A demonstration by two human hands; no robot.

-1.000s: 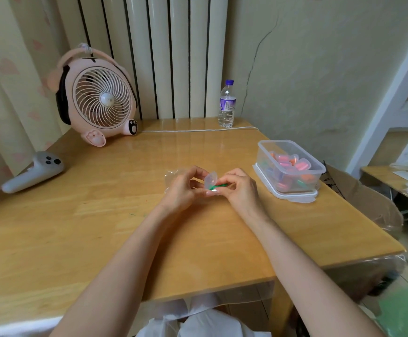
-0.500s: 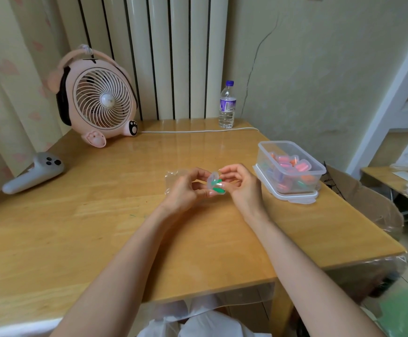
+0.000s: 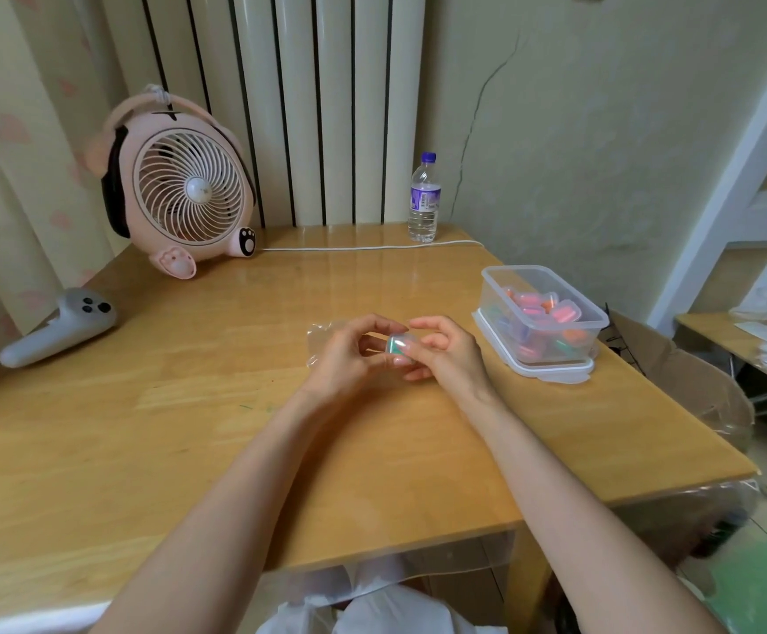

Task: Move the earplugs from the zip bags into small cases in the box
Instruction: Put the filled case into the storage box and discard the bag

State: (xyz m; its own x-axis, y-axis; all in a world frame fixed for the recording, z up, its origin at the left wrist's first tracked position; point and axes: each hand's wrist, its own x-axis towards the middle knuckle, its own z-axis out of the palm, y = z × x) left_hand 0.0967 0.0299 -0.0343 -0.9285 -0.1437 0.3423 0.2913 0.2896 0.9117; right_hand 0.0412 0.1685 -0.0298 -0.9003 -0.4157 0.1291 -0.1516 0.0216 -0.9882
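Observation:
A small clear case (image 3: pixel 397 347) with green earplugs inside sits between my two hands over the middle of the table. My left hand (image 3: pixel 349 359) grips it from the left with curled fingers. My right hand (image 3: pixel 443 354) pinches it from the right with thumb and fingers. The case lid looks closed. An empty clear zip bag (image 3: pixel 322 334) lies flat on the table behind my left hand. The clear plastic box (image 3: pixel 543 279) at the right holds several small cases with pink, orange and green earplugs.
A pink fan (image 3: pixel 180 189) stands at the back left, its white cable (image 3: pixel 372 248) running along the back. A water bottle (image 3: pixel 423 199) is at the back. A grey controller (image 3: pixel 59 329) lies far left. The box rests on its lid (image 3: pixel 550 375).
The case lid stood up open one second ago; it now lies down over the green earplugs. Both hands stayed in the same spot, fingers shifting around the case.

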